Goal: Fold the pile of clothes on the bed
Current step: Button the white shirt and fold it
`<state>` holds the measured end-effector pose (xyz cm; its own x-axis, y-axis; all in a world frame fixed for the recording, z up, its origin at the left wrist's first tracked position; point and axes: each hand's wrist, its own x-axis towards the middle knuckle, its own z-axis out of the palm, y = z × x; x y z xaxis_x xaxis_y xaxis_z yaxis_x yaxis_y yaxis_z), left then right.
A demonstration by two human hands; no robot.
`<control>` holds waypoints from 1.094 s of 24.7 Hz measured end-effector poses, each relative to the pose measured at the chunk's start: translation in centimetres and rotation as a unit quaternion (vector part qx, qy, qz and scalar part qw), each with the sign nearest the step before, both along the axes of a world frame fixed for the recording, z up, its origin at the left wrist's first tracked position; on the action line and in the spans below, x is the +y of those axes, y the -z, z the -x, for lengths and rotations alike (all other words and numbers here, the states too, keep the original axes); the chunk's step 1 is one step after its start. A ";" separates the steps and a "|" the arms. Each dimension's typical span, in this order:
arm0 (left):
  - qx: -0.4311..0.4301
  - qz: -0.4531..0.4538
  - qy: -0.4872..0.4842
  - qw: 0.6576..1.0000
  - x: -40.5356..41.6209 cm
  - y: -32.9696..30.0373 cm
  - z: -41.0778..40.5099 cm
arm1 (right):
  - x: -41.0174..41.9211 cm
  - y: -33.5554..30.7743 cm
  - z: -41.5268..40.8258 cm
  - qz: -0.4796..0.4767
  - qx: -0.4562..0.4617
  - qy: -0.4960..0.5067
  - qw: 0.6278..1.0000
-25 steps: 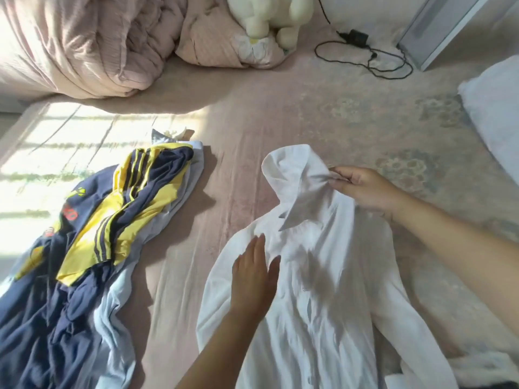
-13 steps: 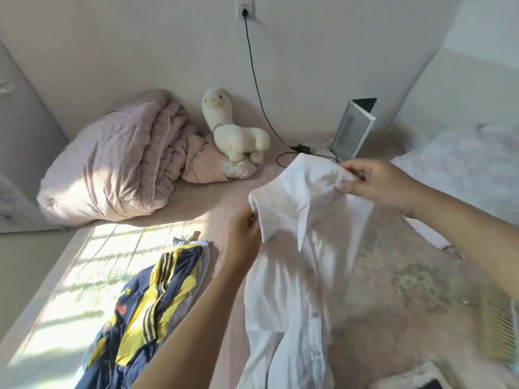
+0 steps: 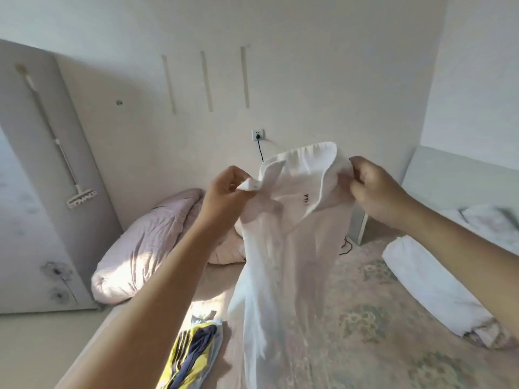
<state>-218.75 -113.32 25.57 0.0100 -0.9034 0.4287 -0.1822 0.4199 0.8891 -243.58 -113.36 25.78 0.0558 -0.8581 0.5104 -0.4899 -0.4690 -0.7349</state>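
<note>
Both hands hold a white shirt (image 3: 292, 248) up off the bed (image 3: 365, 318) by its collar. From the head camera, the left hand (image 3: 227, 195) sits at about nine o'clock of the collar, thumb and curled fingers pinching the collar tip on that side. At about three o'clock, the right hand (image 3: 373, 189) has its fingers curled round the other collar edge. Between them the collar stands open, a small dark label showing inside the neck, and the shirt's body hangs straight down toward six o'clock.

At seven o'clock of the shirt, a yellow and navy striped garment (image 3: 191, 357) lies on the bed. A pink duvet (image 3: 146, 248) is bunched against the wall at nine o'clock. A rolled white cloth (image 3: 432, 287) lies at four o'clock. A wall socket (image 3: 258, 134) with a black cable sits at twelve o'clock, just above the collar.
</note>
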 end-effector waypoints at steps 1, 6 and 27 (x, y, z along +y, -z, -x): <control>0.000 -0.003 0.001 1.000 0.3 -1.0 0.8 | 0.0 -0.9 0.0 -0.004 -0.002 -0.012 1.000; -0.050 -0.018 0.037 0.998 1.4 -5.2 1.6 | 1.3 -6.0 0.5 -0.015 -0.057 -0.108 0.992; -0.092 0.033 0.060 0.993 3.7 -12.2 0.9 | 2.3 -10.6 -0.9 0.021 -0.148 -0.164 0.975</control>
<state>-219.70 -109.65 37.77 -0.1807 -0.8633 0.4713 -0.2840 0.5046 0.8153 -242.64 -111.09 36.35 0.1691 -0.7974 0.5793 -0.0782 -0.5968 -0.7986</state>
